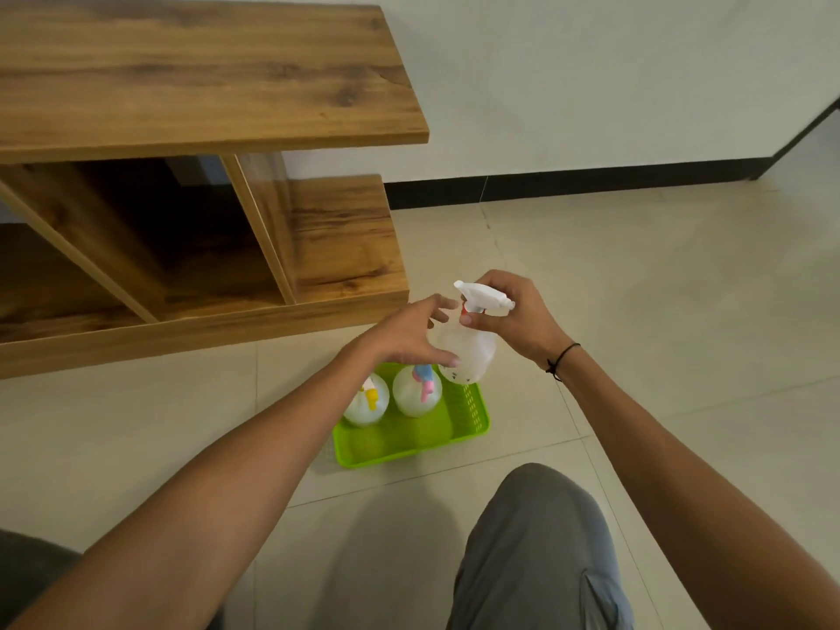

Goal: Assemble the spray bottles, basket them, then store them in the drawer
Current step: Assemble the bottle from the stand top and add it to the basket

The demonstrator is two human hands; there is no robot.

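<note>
A translucent white spray bottle (470,352) with a white trigger head hangs above the far right corner of a green basket (463,425) on the floor. My right hand (518,320) grips its neck and head. My left hand (404,338) is beside the bottle, fingers spread, thumb touching its lower body. Two more bottles stand in the basket: one with a yellow head (366,404) at the left, one with a pink and blue head (417,393) in the middle.
A wooden cabinet (191,143) with open compartments stands to the left, its base close to the basket. Beige floor tiles spread to the right. My grey-trousered knee (536,538) is just in front of the basket. A white wall with black skirting runs behind.
</note>
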